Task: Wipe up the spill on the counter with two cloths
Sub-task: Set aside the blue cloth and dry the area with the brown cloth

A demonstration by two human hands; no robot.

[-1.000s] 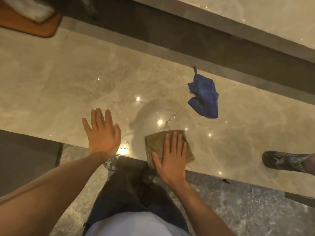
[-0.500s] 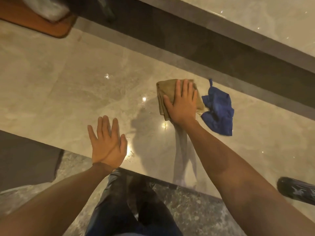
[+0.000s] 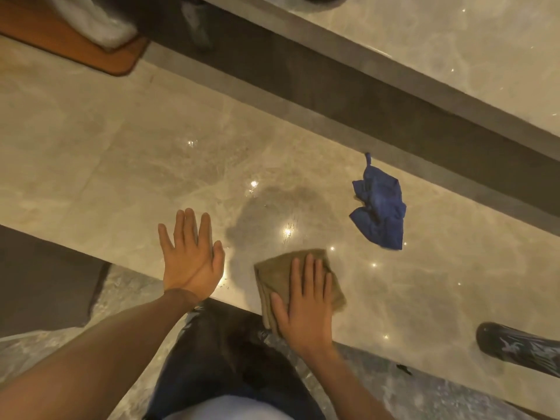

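Note:
A folded tan cloth (image 3: 280,274) lies at the near edge of the beige marble counter (image 3: 121,165), partly over the edge. My right hand (image 3: 306,301) presses flat on it, fingers together. A wet, darker sheen (image 3: 281,213) marks the spill just beyond the cloth. A crumpled blue cloth (image 3: 378,207) lies loose farther back to the right, untouched. My left hand (image 3: 191,256) rests flat and empty on the counter near its front edge, left of the tan cloth.
A wooden board (image 3: 75,47) with a white bundle on it sits at the far left. A dark recessed channel (image 3: 333,95) runs behind the counter, with a raised ledge beyond. A dark patterned bottle (image 3: 515,347) lies at the right edge.
My right hand has pulled the tan cloth back from beside the blue cloth to the counter's near edge. The left hand has stayed in place.

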